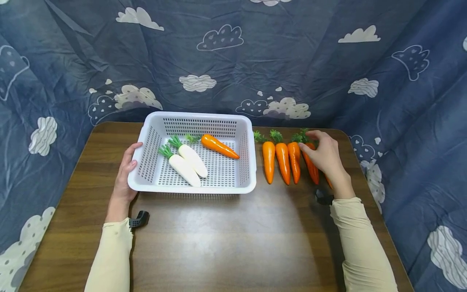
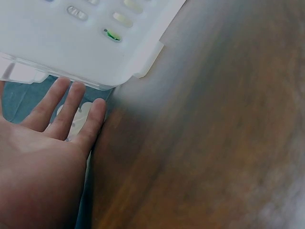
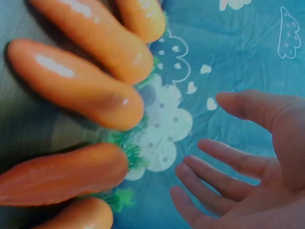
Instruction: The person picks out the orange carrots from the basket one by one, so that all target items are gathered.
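Note:
A white plastic basket (image 1: 251,154) holds two white radishes (image 1: 185,170) with green tops and one orange carrot (image 1: 220,147). My left hand (image 1: 124,174) touches the basket's left side; in the left wrist view its fingers (image 2: 66,109) are fairly straight against the outer wall. Right of the basket, several carrots (image 1: 268,162) lie in a row with leafy tops toward the back. My right hand (image 1: 326,156) hovers over the right end of that row, close to a carrot (image 1: 311,169) that it partly hides. In the right wrist view the thumb and fingers (image 3: 228,164) are spread, holding nothing.
Everything stands on a brown wooden table (image 1: 219,243). A dark blue cloth (image 1: 219,61) with white clouds hangs behind it and along its sides. The basket and the carrots lie near the table's back edge. Black devices (image 1: 140,219) are strapped at both wrists.

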Demonstrator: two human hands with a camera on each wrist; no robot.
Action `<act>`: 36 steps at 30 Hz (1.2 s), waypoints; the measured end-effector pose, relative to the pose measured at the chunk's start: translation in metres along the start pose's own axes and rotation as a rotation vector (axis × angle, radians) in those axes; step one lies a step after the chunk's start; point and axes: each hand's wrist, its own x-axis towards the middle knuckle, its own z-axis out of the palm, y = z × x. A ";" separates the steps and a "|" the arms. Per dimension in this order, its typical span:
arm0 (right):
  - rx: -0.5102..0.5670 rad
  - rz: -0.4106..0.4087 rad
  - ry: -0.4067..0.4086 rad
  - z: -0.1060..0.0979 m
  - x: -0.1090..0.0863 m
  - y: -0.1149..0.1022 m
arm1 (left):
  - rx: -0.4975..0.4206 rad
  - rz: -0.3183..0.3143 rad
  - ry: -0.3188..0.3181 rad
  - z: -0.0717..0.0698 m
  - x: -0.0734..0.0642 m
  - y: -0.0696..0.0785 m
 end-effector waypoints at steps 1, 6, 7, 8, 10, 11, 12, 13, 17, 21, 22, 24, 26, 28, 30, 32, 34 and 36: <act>-0.001 -0.003 -0.001 0.000 0.000 -0.003 | 0.000 -0.001 0.002 0.000 0.000 0.000; 0.011 -0.016 -0.029 -0.002 0.001 -0.020 | 0.004 -0.002 0.008 0.000 0.000 0.000; 0.016 -0.020 -0.034 -0.002 0.002 -0.023 | 0.005 -0.002 0.006 0.000 0.000 0.001; 0.021 -0.026 -0.041 -0.002 0.002 -0.027 | 0.007 -0.001 0.005 0.000 0.000 0.001; 0.027 -0.046 -0.053 -0.002 0.003 -0.035 | 0.003 0.000 0.000 0.000 0.000 0.001; 0.030 -0.058 -0.055 -0.002 0.003 -0.039 | 0.003 -0.001 -0.001 0.000 0.000 0.001; 0.034 -0.071 -0.060 -0.002 0.003 -0.044 | 0.003 -0.001 -0.002 0.000 0.000 0.001; 0.038 -0.085 -0.063 -0.002 0.004 -0.049 | 0.003 0.001 -0.001 -0.001 0.000 0.001; 0.047 -0.118 -0.083 0.001 0.007 -0.068 | 0.007 -0.001 0.005 -0.001 0.000 0.000; 0.043 -0.145 -0.091 0.005 0.011 -0.085 | 0.014 -0.009 0.013 0.000 0.001 -0.001; 0.040 -0.152 -0.091 0.006 0.011 -0.089 | 0.017 -0.012 0.015 0.000 0.001 -0.001; 0.041 -0.159 -0.090 0.007 0.012 -0.096 | 0.022 -0.012 0.011 0.000 0.002 -0.001; 0.047 -0.162 -0.094 0.008 0.012 -0.105 | 0.020 -0.013 0.011 0.001 0.002 -0.001; 0.051 -0.166 -0.098 0.010 0.014 -0.113 | 0.019 -0.012 0.005 0.000 0.002 -0.001; 0.053 -0.176 -0.097 0.011 0.016 -0.121 | 0.015 -0.011 0.001 0.000 0.003 0.000; 0.054 -0.190 -0.101 0.014 0.018 -0.128 | 0.008 -0.013 0.003 0.000 0.002 0.000; 0.050 -0.206 -0.102 0.016 0.020 -0.135 | 0.005 -0.012 0.002 0.000 0.003 0.000; 0.048 -0.218 -0.114 0.018 0.021 -0.143 | -0.001 -0.012 0.008 -0.001 0.003 0.000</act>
